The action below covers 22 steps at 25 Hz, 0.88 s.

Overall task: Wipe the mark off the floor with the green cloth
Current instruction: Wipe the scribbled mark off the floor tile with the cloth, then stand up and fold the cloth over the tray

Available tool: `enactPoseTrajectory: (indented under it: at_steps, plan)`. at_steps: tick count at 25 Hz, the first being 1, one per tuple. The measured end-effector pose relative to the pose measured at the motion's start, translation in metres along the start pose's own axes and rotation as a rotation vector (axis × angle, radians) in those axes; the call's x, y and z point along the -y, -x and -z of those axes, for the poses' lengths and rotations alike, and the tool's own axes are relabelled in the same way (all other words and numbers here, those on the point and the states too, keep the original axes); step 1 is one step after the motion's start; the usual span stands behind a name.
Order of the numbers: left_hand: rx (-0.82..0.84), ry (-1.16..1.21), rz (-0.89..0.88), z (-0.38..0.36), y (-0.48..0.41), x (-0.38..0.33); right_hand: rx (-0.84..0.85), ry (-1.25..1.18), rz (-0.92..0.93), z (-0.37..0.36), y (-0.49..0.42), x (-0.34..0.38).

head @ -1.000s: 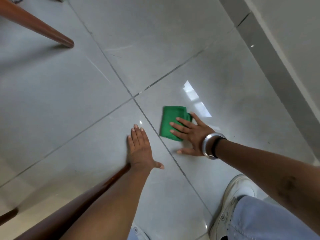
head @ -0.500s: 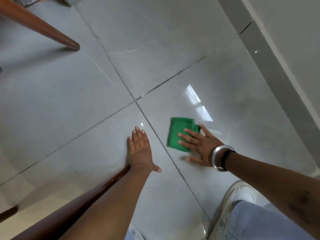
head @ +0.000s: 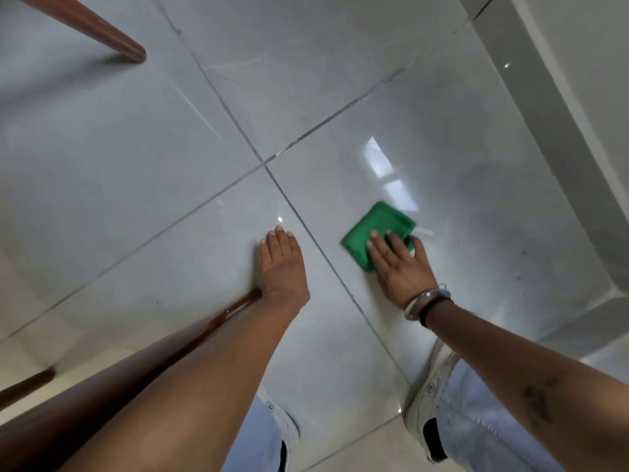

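A folded green cloth (head: 376,229) lies flat on the glossy grey tile floor (head: 136,165), just right of a grout line (head: 323,253) and below a window reflection (head: 379,161). The right hand (head: 400,267) presses it down, fingers (head: 374,248) extended and slightly spread across its near half. The left hand (head: 282,267), fingers together, braces flat on the neighbouring tile. Wiping appears under way; no mark is visible, so the next stroke likely calls for firm, sliding pressure.

The glossy grey tiled floor (head: 143,185) carries a folded green cloth (head: 374,229) at four o'clock from the grout crossing, a flat left hand (head: 282,267) at six, and a wooden leg (head: 115,46) at ten.
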<state>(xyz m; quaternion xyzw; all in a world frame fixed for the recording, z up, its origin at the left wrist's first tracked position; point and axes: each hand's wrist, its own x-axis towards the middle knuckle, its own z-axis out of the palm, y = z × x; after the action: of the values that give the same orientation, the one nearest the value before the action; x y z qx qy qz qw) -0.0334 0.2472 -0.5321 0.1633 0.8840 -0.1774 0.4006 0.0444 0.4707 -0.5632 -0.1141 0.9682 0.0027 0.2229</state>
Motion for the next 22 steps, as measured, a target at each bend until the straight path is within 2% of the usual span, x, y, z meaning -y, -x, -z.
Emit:
enactPoseTrajectory:
  at_steps: [3, 4, 5, 6, 8, 9, 11, 13, 15, 17, 19, 22]
  plan:
    - [-0.094, 0.191, -0.056, 0.005, 0.020, -0.001, -0.005, 0.019, -0.140, 0.026, -0.021, 0.011]
    - [-0.099, 0.335, -0.063, 0.012, 0.031, 0.002, 0.017, -0.077, -0.204, 0.042, -0.025, 0.011]
    - [-0.055, 0.603, -0.011, 0.024, 0.042, 0.005, 0.029, -0.242, -0.330, 0.061, -0.027, 0.011]
    - [0.036, 0.934, 0.104, 0.041, 0.052, 0.006, 0.030, -0.494, -0.516, 0.085, -0.028, 0.011]
    - [0.237, 1.525, 0.300, 0.080, 0.077, 0.006, -0.058, -1.205, -0.912, 0.135, -0.017, 0.013]
    - [0.254, 1.708, 0.347, 0.108, 0.098, 0.013, -0.120, -1.516, -0.998, 0.171, -0.004, 0.016]
    - [0.306, 1.957, 0.330, 0.163, 0.148, 0.026, -0.190, -1.942, -0.959, 0.249, 0.028, 0.028]
    - [0.401, 2.226, 0.202, 0.215, 0.209, 0.046, -0.143, -2.217, -0.714, 0.334, 0.063, 0.041]
    - [0.293, 2.424, 0.107, 0.259, 0.273, 0.072, -0.014, -2.318, -0.489, 0.418, 0.096, 0.058]
    - [0.067, 2.440, 0.116, 0.291, 0.327, 0.101, 0.105, -2.319, -0.385, 0.479, 0.118, 0.076]
    - [-0.120, 2.339, 0.170, 0.308, 0.370, 0.139, 0.183, -2.172, -0.398, 0.530, 0.126, 0.104]
    - [-0.242, 2.266, 0.166, 0.297, 0.413, 0.199, 0.161, -1.853, -0.440, 0.573, 0.122, 0.156]
